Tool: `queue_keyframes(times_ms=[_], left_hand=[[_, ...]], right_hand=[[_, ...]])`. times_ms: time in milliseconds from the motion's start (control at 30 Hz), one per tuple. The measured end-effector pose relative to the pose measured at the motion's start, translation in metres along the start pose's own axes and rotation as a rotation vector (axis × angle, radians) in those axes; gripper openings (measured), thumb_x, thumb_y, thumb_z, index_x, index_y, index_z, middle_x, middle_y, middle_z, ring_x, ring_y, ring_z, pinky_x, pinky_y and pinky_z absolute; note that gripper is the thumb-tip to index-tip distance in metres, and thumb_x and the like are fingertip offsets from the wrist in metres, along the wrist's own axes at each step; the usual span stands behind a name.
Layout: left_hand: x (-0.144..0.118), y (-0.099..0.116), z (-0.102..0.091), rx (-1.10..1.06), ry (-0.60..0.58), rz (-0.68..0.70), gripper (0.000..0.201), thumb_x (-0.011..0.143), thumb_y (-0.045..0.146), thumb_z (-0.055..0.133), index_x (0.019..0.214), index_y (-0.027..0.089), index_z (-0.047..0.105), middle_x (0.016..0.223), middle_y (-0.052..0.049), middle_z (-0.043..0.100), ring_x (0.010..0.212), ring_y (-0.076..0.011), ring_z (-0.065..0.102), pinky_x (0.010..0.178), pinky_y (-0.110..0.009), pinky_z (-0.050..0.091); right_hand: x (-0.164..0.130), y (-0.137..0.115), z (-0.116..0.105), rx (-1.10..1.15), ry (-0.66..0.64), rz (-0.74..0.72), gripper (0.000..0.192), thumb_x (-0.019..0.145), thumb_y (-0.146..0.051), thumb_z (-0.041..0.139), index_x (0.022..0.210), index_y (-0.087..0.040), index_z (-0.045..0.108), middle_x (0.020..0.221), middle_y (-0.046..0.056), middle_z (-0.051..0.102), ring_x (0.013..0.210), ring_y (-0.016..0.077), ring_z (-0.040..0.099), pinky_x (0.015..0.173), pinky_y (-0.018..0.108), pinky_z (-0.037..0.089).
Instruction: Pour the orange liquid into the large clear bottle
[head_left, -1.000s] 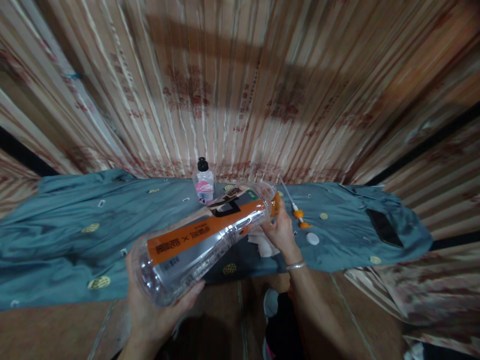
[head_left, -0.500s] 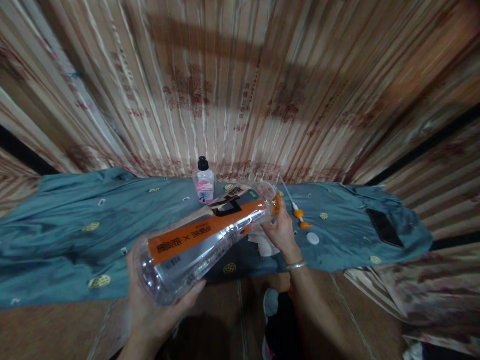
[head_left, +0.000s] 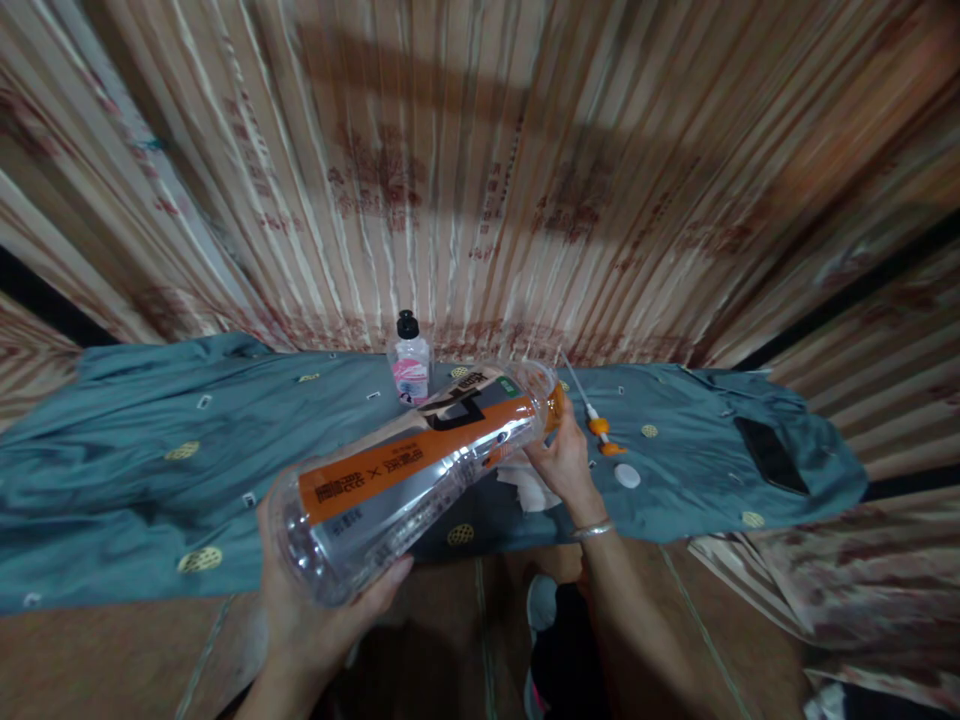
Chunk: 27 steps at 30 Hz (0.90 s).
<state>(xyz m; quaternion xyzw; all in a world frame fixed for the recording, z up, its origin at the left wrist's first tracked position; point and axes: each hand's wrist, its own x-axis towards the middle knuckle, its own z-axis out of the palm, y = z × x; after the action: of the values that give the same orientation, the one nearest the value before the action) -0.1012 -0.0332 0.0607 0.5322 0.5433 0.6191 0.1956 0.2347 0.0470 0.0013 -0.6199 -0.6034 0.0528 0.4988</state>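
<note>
Large bottle: The large clear bottle (head_left: 416,465), with an orange and grey label, is held tilted above the tabletop, base toward the wearer's left and neck toward the right.
Left hand: The left hand (head_left: 304,620) cups the base, its grip spread to the bottle's width and in firm contact; the thumb lies along the near side.
Right hand: The right hand (head_left: 562,462) has its grip closed about the orange cap (head_left: 556,408) at the neck; fingers beyond the cap are hidden. A bracelet (head_left: 592,530) circles the wrist.
Tabletop: Covered by a blue-green cloth (head_left: 690,490), creased, with yellow printed motifs.
Small bottle: The small bottle (head_left: 410,372), black-capped, stands upright behind the large one.
Pump: The orange-headed pump (head_left: 598,428) lies right of the neck, tube pointing away.
White disc: The white disc (head_left: 627,476) lies near the pump head.
White paper: The crumpled white paper (head_left: 534,492) lies partly behind the right hand.
Dark slab: The flat dark slab (head_left: 771,455) rests toward the right end.
</note>
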Motion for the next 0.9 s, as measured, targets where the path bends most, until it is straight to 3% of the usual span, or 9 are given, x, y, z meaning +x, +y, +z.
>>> queue_keyframes(times_ms=[167,300,333,500,600,667,767,900], left_hand=[[0.0018,0.0060,0.0045,0.022,0.005,-0.030,0.102,0.047,0.066,0.108,0.132,0.028,0.067,0.126,-0.010,0.078,0.119,-0.0412,0.081,0.112,-0.068,0.068],[0.0010,0.0046,0.0025,0.014,0.032,-0.025,0.098,0.051,0.067,0.105,0.133,0.029,0.066,0.128,-0.008,0.076,0.121,-0.0386,0.080,0.115,-0.060,0.068],[0.0005,0.0044,0.0025,0.013,-0.012,-0.033,0.098,0.050,0.064,0.107,0.132,0.029,0.066,0.126,-0.008,0.078,0.119,-0.0384,0.081,0.113,-0.060,0.069],[-0.0023,0.0029,0.0044,-0.030,0.034,-0.039,0.100,0.049,0.063,0.109,0.133,0.026,0.070,0.128,-0.012,0.080,0.120,-0.0423,0.081,0.115,-0.070,0.066],[-0.0033,-0.0004,0.0026,-0.043,-0.031,-0.055,0.100,0.051,0.055,0.111,0.136,0.026,0.068,0.131,-0.013,0.080,0.123,-0.0412,0.082,0.115,-0.068,0.066],[-0.0036,-0.0013,0.0014,-0.028,-0.073,-0.033,0.099,0.055,0.050,0.111,0.140,0.027,0.067,0.136,-0.014,0.079,0.127,-0.0403,0.081,0.115,-0.063,0.067],[-0.0021,0.0016,0.0012,0.003,0.000,0.038,0.095,0.057,0.054,0.108,0.138,0.026,0.067,0.131,-0.011,0.079,0.123,-0.0392,0.082,0.113,-0.059,0.069],[0.0029,0.0058,-0.0017,0.011,0.005,0.073,0.092,0.055,0.056,0.106,0.134,0.028,0.066,0.125,-0.011,0.080,0.111,-0.0392,0.084,0.098,-0.056,0.074]], right_hand=[[0.0003,-0.0023,0.0003,-0.006,0.021,-0.010,0.092,0.092,-0.062,0.087,0.166,-0.017,0.055,0.158,0.023,0.076,0.146,0.0415,0.076,0.125,0.061,0.063],[0.0005,-0.0041,-0.0010,-0.001,0.012,-0.013,0.090,0.092,-0.060,0.086,0.165,-0.017,0.055,0.157,0.022,0.077,0.145,0.0406,0.077,0.124,0.060,0.064],[0.0005,-0.0044,-0.0013,0.003,0.008,-0.014,0.089,0.093,-0.059,0.086,0.166,-0.017,0.055,0.157,0.022,0.077,0.144,0.0405,0.078,0.124,0.060,0.065],[0.0006,-0.0034,-0.0020,0.016,-0.005,-0.007,0.092,0.091,-0.055,0.088,0.167,-0.017,0.054,0.158,0.023,0.076,0.145,0.0407,0.077,0.124,0.060,0.064],[0.0000,-0.0009,-0.0016,0.013,0.000,-0.016,0.093,0.090,-0.055,0.089,0.168,-0.018,0.053,0.160,0.023,0.075,0.148,0.0409,0.075,0.126,0.061,0.063],[-0.0005,0.0006,-0.0012,0.008,0.004,-0.021,0.093,0.090,-0.055,0.088,0.168,-0.018,0.053,0.161,0.023,0.075,0.149,0.0410,0.075,0.126,0.061,0.063],[-0.0009,0.0020,-0.0012,-0.004,0.007,-0.024,0.093,0.091,-0.055,0.087,0.169,-0.017,0.053,0.161,0.023,0.075,0.149,0.0413,0.075,0.126,0.061,0.063],[-0.0007,0.0024,-0.0018,-0.008,-0.004,-0.024,0.094,0.091,-0.054,0.088,0.170,-0.019,0.053,0.161,0.022,0.075,0.149,0.0411,0.075,0.126,0.061,0.063]])
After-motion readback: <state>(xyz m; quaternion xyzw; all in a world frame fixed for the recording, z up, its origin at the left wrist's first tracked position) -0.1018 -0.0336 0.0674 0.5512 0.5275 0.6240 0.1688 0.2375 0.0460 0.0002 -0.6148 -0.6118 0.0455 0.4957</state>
